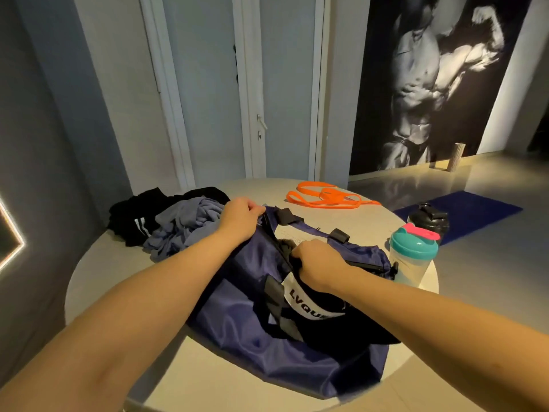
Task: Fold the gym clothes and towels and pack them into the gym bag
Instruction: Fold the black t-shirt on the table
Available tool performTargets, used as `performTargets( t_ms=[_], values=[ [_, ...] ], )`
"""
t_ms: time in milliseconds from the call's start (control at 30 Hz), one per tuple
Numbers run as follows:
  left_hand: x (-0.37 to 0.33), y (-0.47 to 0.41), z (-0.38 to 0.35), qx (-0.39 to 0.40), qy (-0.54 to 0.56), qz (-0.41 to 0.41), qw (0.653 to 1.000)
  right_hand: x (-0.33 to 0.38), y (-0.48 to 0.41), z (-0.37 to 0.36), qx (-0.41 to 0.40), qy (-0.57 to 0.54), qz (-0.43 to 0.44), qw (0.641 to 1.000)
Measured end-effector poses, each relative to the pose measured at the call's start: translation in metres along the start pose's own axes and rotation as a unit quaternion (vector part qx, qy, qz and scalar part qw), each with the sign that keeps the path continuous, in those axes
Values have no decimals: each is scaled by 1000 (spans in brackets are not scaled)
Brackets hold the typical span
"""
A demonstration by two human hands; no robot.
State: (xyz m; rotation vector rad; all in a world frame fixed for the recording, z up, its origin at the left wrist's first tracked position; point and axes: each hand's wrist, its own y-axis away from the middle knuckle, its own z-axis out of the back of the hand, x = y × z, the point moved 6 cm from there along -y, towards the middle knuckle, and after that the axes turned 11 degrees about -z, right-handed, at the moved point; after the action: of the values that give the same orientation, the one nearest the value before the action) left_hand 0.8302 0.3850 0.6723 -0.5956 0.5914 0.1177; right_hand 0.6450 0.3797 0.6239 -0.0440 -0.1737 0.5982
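Round table [118, 263], navy gym bag [237, 316]

A navy gym bag [246, 316] lies on a round table [118, 263]. The left hand [240, 215] pinches its far end; the right hand [319, 264] grips its zipper edge. Left of the bag sit crumpled clothes [184, 224], beyond it an orange band [323, 197], and to its right a teal-lidded shaker [413, 257].

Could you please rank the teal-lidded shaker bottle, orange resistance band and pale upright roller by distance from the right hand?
1. Teal-lidded shaker bottle, beside the right hand.
2. Orange resistance band, far table edge.
3. Pale upright roller, far floor.
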Motion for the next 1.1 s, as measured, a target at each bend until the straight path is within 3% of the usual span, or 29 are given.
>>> performTargets(
  t_ms=[100, 167, 233, 300, 433, 600, 833, 967, 1033, 1100],
  values=[
    [6, 6, 7, -132, 86, 48, 986, 18, -12, 16, -61, 77, 29, 995],
    [21, 13, -1, -105, 55, 65, 991, 28, -17, 5, -45, 109, 53, 992],
    [40, 24, -13, -17, -37, 69, 997, 29, -15, -21, 23, 125, 50, 991],
    [42, 36, -16, 30, -106, -3, 994, 23, -10, -41, 92, 117, 23, 989],
    [-3, 79, -16, 92, -108, -253, 957, 9, -6, -35, 69, 95, 29, 993],
    [-13, 143, -13, 176, -120, -340, 916, -15, 4, -35, 156, 171, -6, 973],
    [10, 155, -3, 97, -72, -314, 942, 33, -2, -35, 114, -43, -25, 992],
    [14, 159, -6, 100, -61, -317, 941, 53, 10, -51, 240, -30, 32, 970],
    [15, 161, -5, 97, -45, -312, 944, 53, 5, -46, 217, -20, 86, 972],
    [16, 161, -2, 86, -30, -302, 949, 50, -2, -48, 164, 74, 145, 973]
  ],
)
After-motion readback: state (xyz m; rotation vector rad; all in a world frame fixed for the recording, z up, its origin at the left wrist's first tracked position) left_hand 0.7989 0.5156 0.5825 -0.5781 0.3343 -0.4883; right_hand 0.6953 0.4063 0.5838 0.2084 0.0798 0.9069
